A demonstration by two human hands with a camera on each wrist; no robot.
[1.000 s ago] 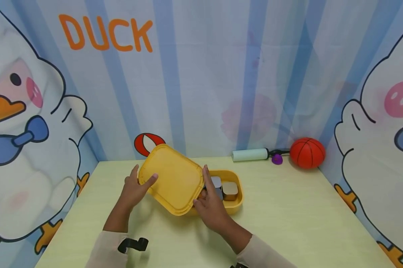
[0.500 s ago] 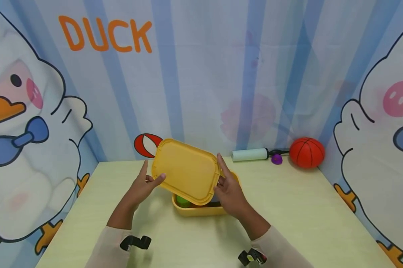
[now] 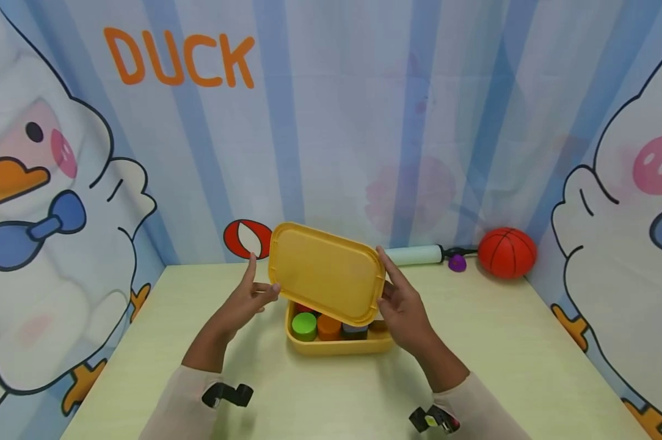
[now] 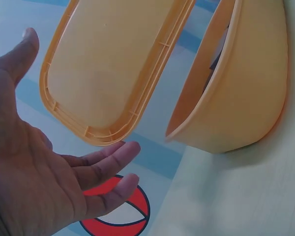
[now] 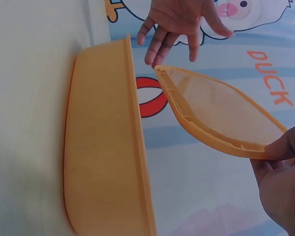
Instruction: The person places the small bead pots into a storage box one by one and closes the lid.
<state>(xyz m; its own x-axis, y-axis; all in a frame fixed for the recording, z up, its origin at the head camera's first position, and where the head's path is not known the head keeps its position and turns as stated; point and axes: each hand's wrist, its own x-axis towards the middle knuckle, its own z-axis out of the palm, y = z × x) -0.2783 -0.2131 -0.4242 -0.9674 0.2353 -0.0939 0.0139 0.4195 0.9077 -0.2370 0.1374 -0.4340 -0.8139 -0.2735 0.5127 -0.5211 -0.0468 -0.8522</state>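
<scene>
A yellow lid is held tilted above the yellow box on the table. My right hand pinches the lid's right edge between thumb and fingers, as the right wrist view also shows. At the lid's opposite end, my left hand has its fingers spread. In the left wrist view its fingertips lie close to the lid's corner without gripping it; whether one touches is unclear. Inside the box are a green round piece, an orange piece and a dark grey piece. The lid hides the rest.
Along the back of the table lie a pale green cylinder with a black end, a small purple object and a red basketball. A striped curtain with duck drawings hangs behind the table and at both sides.
The lid has moved right and turned closer to level, now over the box's back part. Both hands have moved right with it. The left hand's fingers have come off the lid's edge.
</scene>
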